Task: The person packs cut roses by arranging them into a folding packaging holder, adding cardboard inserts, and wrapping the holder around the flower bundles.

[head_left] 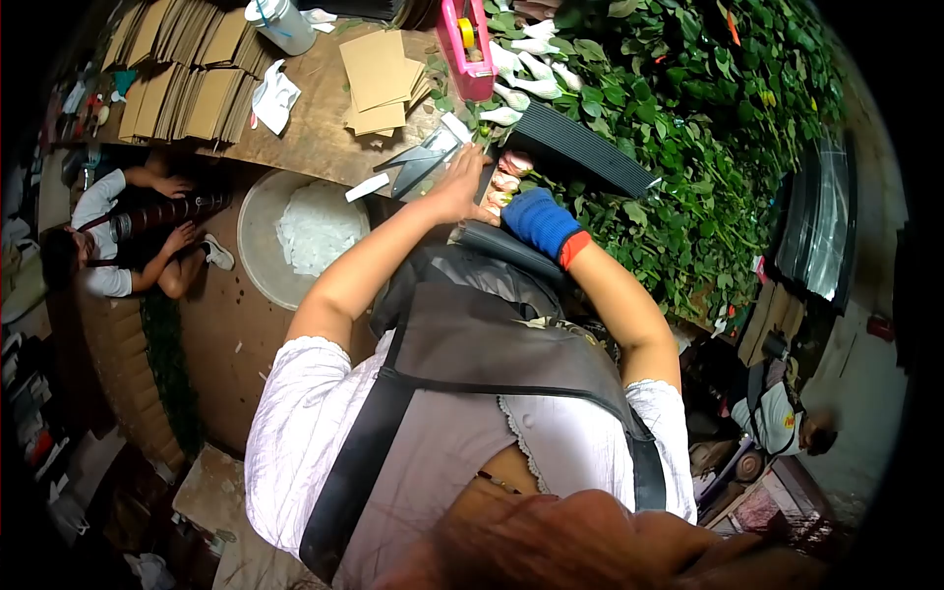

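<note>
Pink roses (508, 173) lie in a short row between my hands, beside a black corrugated sheet (580, 147). My left hand (457, 192) is bare, its thumb and fingers spread at the left side of the roses, with nothing visibly gripped. My right hand (539, 224), in a blue glove with a red cuff, touches or nearly touches the lower roses; its fingertips are hidden. A dark rolled sheet (506, 246) lies just below both hands. Scissors (421, 157) rest on the table left of my left hand.
Leafy stems (678, 216) cover the right side. A pink tape dispenser (470, 59), cardboard pieces (379, 74), stacked cardboard (211, 103) and a lidded cup (283, 28) stand on the table (315, 128). A bin (258, 251) is at left, near a seated person (98, 202); another person (777, 418) is at right.
</note>
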`<state>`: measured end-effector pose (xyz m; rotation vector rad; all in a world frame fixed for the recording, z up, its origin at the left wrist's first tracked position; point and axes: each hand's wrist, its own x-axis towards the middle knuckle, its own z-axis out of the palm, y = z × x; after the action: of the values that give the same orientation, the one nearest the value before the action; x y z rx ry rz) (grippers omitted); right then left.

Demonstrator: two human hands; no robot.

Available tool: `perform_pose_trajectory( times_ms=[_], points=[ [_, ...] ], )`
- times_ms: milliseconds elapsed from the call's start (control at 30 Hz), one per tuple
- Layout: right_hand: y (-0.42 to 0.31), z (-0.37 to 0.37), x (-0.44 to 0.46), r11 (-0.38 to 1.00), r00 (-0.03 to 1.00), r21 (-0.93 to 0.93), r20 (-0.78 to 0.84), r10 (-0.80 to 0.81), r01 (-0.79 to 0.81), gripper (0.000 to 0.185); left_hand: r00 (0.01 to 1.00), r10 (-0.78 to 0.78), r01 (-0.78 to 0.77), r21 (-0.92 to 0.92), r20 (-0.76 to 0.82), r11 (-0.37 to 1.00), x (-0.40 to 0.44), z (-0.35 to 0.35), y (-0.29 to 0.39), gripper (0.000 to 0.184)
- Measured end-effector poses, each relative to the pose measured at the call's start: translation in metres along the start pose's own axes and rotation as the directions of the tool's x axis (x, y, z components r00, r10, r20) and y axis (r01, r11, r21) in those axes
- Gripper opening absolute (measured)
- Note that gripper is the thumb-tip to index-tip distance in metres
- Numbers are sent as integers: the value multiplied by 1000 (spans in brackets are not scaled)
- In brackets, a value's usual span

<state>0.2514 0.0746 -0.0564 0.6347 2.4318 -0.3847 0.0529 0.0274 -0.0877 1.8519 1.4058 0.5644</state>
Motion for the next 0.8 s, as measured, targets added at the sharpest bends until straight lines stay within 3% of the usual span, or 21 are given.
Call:
perform_pose_trajectory(
  times_ms=[100,133,233,267,467,567,667,800],
  points=[
    [1,-55,-43,994,995,91,83,47,-55,24,992,-38,27,86,122,996,6,-17,9,107],
    [0,-69,-52,961,985,215,23,171,-172,23,994,-23,14,86,105,996,5,-17,8,105],
    [13,-42,-49,945,957,239,-130,258,-222,26,999,10,-14,83,49,996,2,-15,6,93],
    [17,-30,-39,944,970,247,-45,239,-221,32,999,18,-21,79,46,997,1,-15,6,90],
    [15,-9,-32,867,926,447,-185,329,-219,33,996,-11,3,83,93,997,3,-18,9,91],
    [9,-12,-33,827,922,513,-155,354,-231,32,992,-50,40,87,119,995,4,-18,11,92],
    [10,-11,-30,876,938,426,-150,314,-225,31,991,-11,1,78,132,997,4,-17,6,97],
    [11,-9,-28,924,952,350,-199,234,-154,32,996,-64,58,91,56,994,8,-5,3,86]
  ],
)
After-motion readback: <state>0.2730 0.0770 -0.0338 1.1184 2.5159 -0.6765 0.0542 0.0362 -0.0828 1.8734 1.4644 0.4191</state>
